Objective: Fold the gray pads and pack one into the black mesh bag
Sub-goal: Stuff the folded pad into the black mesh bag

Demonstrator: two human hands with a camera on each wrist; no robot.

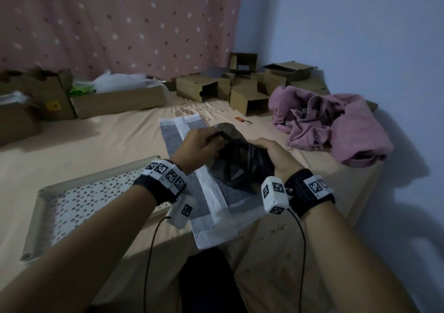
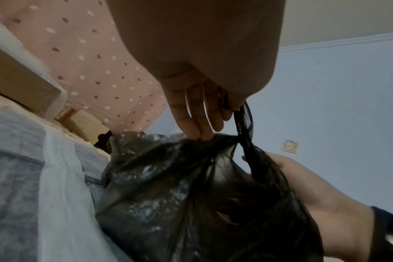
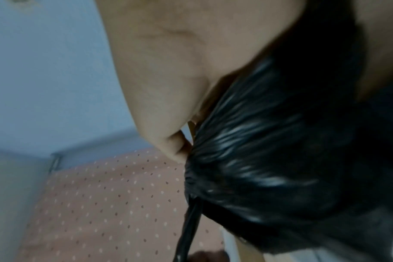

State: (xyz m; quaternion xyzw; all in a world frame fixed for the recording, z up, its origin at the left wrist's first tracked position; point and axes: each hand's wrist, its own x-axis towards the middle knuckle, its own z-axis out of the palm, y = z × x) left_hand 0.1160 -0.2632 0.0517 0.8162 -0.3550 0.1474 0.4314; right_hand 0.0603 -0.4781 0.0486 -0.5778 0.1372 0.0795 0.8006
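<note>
Both hands hold the black mesh bag [image 1: 240, 166] in the air over the bed. My left hand [image 1: 212, 142] pinches its gathered rim and a thin strap, seen close in the left wrist view, where the fingertips [image 2: 200, 134] press into the bunched bag [image 2: 180, 195]. My right hand [image 1: 268, 150] grips the bag's right side with curled fingers; in the right wrist view the bag [image 3: 269, 150] fills the palm. Gray pads [image 1: 204, 204] with white borders lie flat beneath the hands, a further part [image 1: 171, 135] showing beyond. What the bag holds is unclear.
A beige perforated tray [image 1: 72, 204] lies left of the pads. Cardboard boxes [image 1: 115, 101] line the back by the dotted pink curtain [image 1: 120, 24]. A crumpled pink garment [image 1: 336, 125] sits at the right, near the bed's edge and the blue wall.
</note>
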